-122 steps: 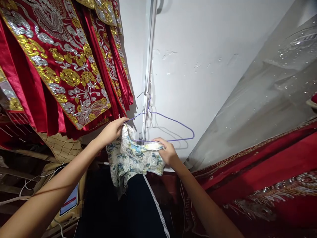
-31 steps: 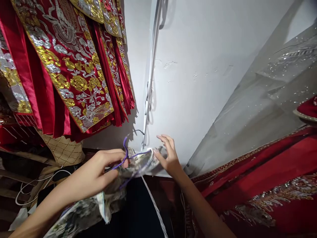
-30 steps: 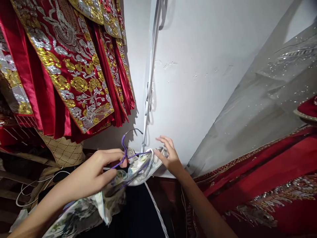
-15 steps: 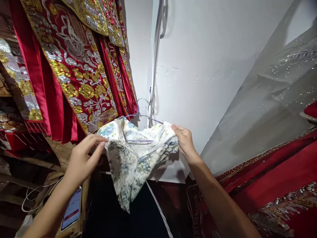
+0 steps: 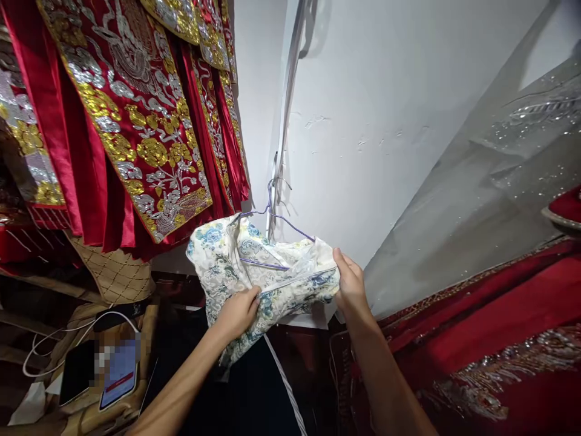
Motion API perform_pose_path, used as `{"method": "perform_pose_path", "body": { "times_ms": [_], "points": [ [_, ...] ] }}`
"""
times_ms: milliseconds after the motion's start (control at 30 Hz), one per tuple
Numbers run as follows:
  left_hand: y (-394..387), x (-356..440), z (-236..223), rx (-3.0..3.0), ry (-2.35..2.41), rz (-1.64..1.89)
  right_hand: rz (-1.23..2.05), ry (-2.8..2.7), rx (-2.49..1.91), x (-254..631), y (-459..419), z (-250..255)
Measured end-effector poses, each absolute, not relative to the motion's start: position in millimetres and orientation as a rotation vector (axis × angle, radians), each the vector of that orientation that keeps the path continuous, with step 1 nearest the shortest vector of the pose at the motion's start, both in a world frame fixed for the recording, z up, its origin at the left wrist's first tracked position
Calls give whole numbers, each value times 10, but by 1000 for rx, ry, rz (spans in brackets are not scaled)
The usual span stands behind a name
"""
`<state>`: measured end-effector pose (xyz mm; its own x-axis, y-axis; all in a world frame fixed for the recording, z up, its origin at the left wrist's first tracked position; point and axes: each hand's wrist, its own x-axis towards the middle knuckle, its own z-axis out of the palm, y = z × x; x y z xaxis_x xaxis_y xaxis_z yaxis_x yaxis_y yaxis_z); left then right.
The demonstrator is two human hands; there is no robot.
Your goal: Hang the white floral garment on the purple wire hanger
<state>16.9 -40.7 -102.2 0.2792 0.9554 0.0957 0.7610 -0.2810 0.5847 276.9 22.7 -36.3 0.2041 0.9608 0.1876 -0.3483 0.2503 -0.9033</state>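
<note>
A white floral shirt [image 5: 218, 272] with blue and yellow print hangs on a thin purple hanger [image 5: 293, 226], whose bar shows through the open neckline. My left hand [image 5: 238, 312] pinches the shirt's front edge at the low point of the neckline, fingers closed on the cloth. My right hand [image 5: 349, 275] grips the shirt at its right shoulder, thumb on top and the other fingers behind the fabric. The hanger's hook stands in front of a narrow metal strip on the wall; whether it touches the strip I cannot tell.
Red costumes with gold and silver sequins [image 5: 149, 151] hang at the left. Two phones, one with a lit screen [image 5: 118, 372], lie beside a white cable [image 5: 34, 351] on a brown seat at lower left. A plastic cover [image 5: 494, 200] and red cloth [image 5: 490, 303] fill the right side.
My left hand has moved from the shirt's left shoulder to the middle of its neckline and closed on the cloth. The shirt and hanger have shifted slightly right, with my right hand still holding the shoulder.
</note>
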Motion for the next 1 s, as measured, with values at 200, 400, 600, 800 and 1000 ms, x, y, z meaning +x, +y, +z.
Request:
{"method": "perform_pose_path", "body": {
  "times_ms": [200,400,600,800,1000],
  "points": [
    [-640,244,-1335,2064,1555,739,745,-771,-1011,2942,277,-649],
    [-825,325,-1434,1813,1581,1035,1120,-764,-1155,2186,-659,-1590],
    [-980,463,-1373,1638,1431,1081,1336,-1175,-962,1509,-862,-1796],
    [-1067,485,-1147,1338,1339,1266,1198,-1294,-963,1429,-817,-1644],
    [-926,528,-984,1002,1065,1308,1027,-1395,-968,1370,-746,-1648]
  ]
}}
